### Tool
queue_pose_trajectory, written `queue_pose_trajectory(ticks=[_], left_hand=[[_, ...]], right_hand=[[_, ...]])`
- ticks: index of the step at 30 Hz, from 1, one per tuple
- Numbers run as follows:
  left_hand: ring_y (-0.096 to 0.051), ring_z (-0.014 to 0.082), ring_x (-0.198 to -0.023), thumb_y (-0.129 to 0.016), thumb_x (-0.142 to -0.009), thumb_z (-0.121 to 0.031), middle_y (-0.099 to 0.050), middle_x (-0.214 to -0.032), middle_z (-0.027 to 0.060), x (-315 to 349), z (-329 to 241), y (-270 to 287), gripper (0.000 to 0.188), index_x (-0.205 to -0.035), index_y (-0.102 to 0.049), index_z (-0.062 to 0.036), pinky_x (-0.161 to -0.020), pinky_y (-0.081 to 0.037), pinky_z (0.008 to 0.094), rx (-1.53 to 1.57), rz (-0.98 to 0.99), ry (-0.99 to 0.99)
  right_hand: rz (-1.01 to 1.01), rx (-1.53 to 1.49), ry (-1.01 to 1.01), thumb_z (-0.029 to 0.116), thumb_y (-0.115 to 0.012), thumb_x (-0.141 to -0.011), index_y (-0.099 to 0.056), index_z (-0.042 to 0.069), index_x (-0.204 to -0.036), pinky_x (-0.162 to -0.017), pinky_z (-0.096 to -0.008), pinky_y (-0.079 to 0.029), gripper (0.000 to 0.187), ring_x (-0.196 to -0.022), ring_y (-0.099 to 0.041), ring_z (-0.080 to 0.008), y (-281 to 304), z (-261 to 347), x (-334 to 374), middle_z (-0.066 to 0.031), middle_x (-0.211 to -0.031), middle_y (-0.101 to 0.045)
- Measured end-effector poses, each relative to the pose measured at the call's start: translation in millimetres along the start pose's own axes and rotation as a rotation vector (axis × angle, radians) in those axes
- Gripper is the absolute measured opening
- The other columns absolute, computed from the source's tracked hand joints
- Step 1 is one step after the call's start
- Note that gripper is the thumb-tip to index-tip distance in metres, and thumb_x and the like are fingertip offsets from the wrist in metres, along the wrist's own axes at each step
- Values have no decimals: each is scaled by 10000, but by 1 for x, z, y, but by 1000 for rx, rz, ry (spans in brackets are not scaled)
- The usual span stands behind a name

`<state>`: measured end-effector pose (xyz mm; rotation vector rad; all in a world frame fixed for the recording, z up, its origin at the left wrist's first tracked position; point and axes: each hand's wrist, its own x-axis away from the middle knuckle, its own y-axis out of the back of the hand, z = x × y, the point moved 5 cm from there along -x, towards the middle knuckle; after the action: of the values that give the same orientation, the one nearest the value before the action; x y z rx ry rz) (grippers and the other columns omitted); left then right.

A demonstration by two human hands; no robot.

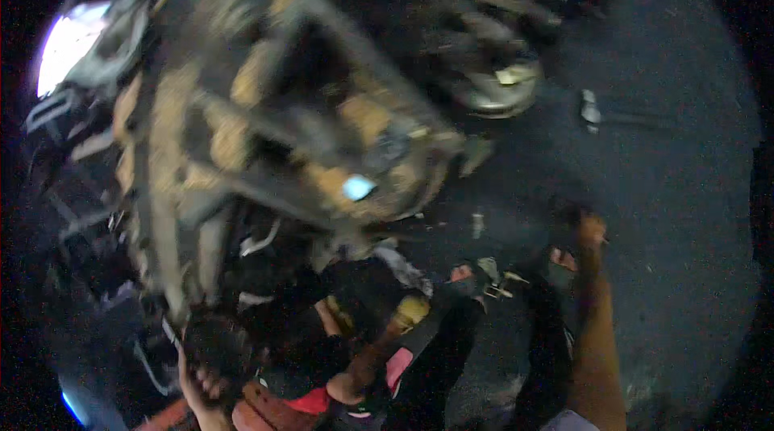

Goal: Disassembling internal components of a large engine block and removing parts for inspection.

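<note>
I cannot tell whether my blurred right hand [592,229] grips anything as it hangs over the dark floor [685,237], a dirt-caked metal frame [343,32] to its left.

Showing a dark blue-grey floor [677,229], spreading widely over the right side and looking matt under dim, uneven light. Carrying a small pale object [591,111] toward the upper right, blurring too much for naming. Glaring white at the upper left in a bright patch [71,48], washing out too far for telling window from doorway. Glowing blue near the lower left rim in a thin strip [72,408]. Crowding the shadowy left side with grey-edged frames [50,109], sinking into darkness.
</note>
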<state>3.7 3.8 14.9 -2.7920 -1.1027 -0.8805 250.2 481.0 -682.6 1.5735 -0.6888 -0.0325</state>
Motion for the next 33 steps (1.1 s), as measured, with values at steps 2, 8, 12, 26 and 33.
queue_pose_trajectory(ticks=[2,8,12,26,33], left_hand=[[-345,68,-374,-507,-867,-352,-472,-571,-32,5,7,-2,293,-999,-566,-97,-310,-286,204,-56,-59,-205],[-465,98,-546,-524,-851,-348,-505,-728,39,5,19,-17,252,-894,-518,-100,-399,-358,191,-210,-54,-333],[-483,126,-587,-492,-872,-370,-472,-685,27,2,27,-27,270,-935,-500,-108,-433,-363,200,-3,18,-337],[-479,105,-628,-543,-842,-135,-493,-786,27,11,19,-24,313,-1129,-426,-90,-473,-376,219,-533,-204,-688],[-498,118,-705,-618,-797,-127,-532,-882,45,18,10,-27,380,-1124,-428,-83,-587,-428,247,-658,-146,-773]], right_hand=[[92,-8,17,256,-497,-819,-529,203,-1183,-665,-442,-473,370,-814,-616,-263,-39,-14,4,-83,-987,-607],[264,44,98,253,-498,-823,-481,172,-1226,-661,-413,-488,412,-836,-608,-266,-67,-33,5,-90,-996,-602],[368,48,101,251,-499,-826,-449,152,-1255,-659,-394,-498,444,-851,-603,-268,-66,-43,13,-95,-1002,-599],[51,6,109,248,-497,-832,-369,64,-1301,-719,-383,-498,521,-1052,-502,-275,-105,-35,-15,-139,-1220,-478],[300,-127,107,280,-533,-799,-398,58,-1270,-710,-397,-496,538,-1001,-528,-294,-43,-28,3,-146,-1177,-507]])
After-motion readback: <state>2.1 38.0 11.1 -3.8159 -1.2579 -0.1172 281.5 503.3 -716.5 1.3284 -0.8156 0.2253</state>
